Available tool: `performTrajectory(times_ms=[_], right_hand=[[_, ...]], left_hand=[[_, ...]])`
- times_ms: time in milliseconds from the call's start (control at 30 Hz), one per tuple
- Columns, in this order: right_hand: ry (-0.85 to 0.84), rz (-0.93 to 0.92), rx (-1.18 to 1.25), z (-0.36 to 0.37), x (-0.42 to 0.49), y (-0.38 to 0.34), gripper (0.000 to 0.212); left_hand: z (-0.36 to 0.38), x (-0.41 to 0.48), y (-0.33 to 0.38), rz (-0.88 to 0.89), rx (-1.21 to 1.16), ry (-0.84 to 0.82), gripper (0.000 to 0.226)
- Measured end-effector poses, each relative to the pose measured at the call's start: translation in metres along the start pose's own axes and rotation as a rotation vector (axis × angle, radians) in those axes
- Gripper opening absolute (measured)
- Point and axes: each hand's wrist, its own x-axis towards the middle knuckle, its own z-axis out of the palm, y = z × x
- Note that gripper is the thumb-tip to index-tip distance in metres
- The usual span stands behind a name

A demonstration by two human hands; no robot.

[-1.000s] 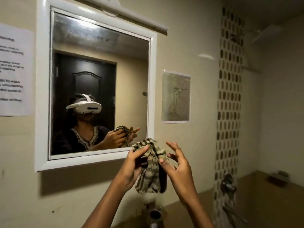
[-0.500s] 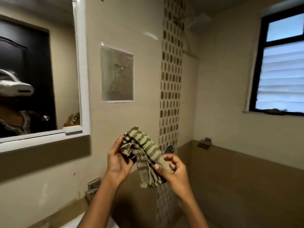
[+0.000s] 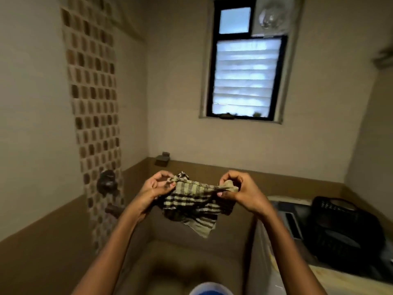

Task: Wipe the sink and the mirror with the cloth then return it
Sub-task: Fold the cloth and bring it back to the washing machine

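A green-and-brown checked cloth (image 3: 192,204) hangs stretched between my two hands at chest height. My left hand (image 3: 156,187) pinches its upper left corner. My right hand (image 3: 239,191) pinches its upper right corner. The rest of the cloth droops below in loose folds. Neither the mirror nor the sink is in view; I face the window wall.
A louvred window (image 3: 244,76) is set in the far wall. A mosaic tile strip with a shower valve (image 3: 106,182) and spout (image 3: 112,209) runs down the left wall. A black laundry basket (image 3: 340,226) sits on a washing machine (image 3: 282,213) at right. A blue bucket rim (image 3: 210,290) shows below.
The view has swung right, away from the mirror to the window wall. My hands have spread apart and pulled the bunched cloth out wide between them.
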Motion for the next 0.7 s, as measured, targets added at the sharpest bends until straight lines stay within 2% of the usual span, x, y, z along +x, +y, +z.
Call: performTrajectory(times_ms=[133,200,300,333,467,533,600,667,700], right_hand=[[0.087,0.031,-0.092,-0.064,-0.038,0.036,0.032],[0.083,0.084,-0.122,-0.088,-0.059,0.050,0.027],[0.042,0.170,-0.147,-0.119,-0.093,0.067,0.023],[0.024,0.197,-0.155,-0.128,-0.105,0.072,0.023],[-0.018,0.300,-0.200,-0.151,-0.146,0.087,0.029],[-0.011,0.334,-0.179,-0.160,-0.160,0.093,0.029],[-0.090,0.366,-0.113,-0.170,-0.172,0.097,0.029],[-0.182,0.389,-0.026,-0.175,-0.179,0.104,0.037],[-0.160,0.403,0.014,-0.175,-0.182,0.111,0.042]], left_hand=[[0.074,0.048,-0.054,-0.174,-0.176,-0.247,0.058],[0.112,0.064,-0.080,-0.222,-0.279,-0.270,0.053],[0.164,0.080,-0.107,-0.335,-0.381,-0.299,0.028],[0.178,0.084,-0.113,-0.382,-0.390,-0.316,0.027],[0.224,0.096,-0.130,-0.443,-0.230,-0.394,0.036],[0.248,0.100,-0.137,-0.422,-0.161,-0.396,0.029],[0.271,0.103,-0.142,-0.416,-0.148,-0.391,0.022],[0.288,0.107,-0.143,-0.416,-0.157,-0.397,0.019],[0.294,0.109,-0.142,-0.401,-0.154,-0.411,0.016]])
